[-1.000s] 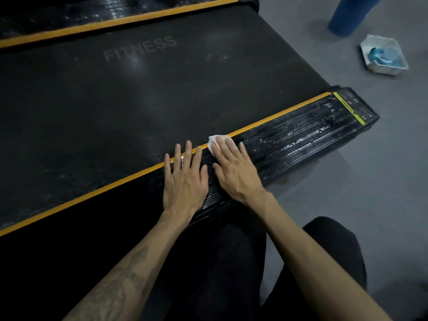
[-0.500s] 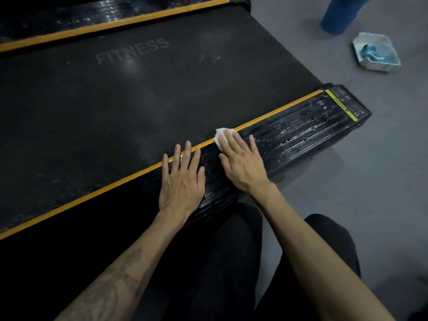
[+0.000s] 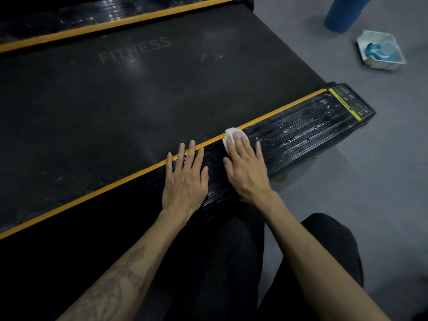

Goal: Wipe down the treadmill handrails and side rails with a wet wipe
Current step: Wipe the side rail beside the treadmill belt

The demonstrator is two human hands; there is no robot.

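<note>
- Wet wipe (image 3: 232, 133): white, bunched, lying on the near side rail (image 3: 301, 126) beside its orange stripe (image 3: 273, 113).
- Right hand (image 3: 246, 169): fingers straight and slightly spread, pressing the wipe flat; only its far edge shows.
- Left hand (image 3: 185, 181): palm down on the same rail, fingers apart, holding nothing.
- Rail surface toward its end shows wet streaks.
- Treadmill belt (image 3: 115, 93) reads "FITNESS".
- White tray (image 3: 379, 63) and blue cylinder (image 3: 342, 12) on the grey floor, well apart.
</note>
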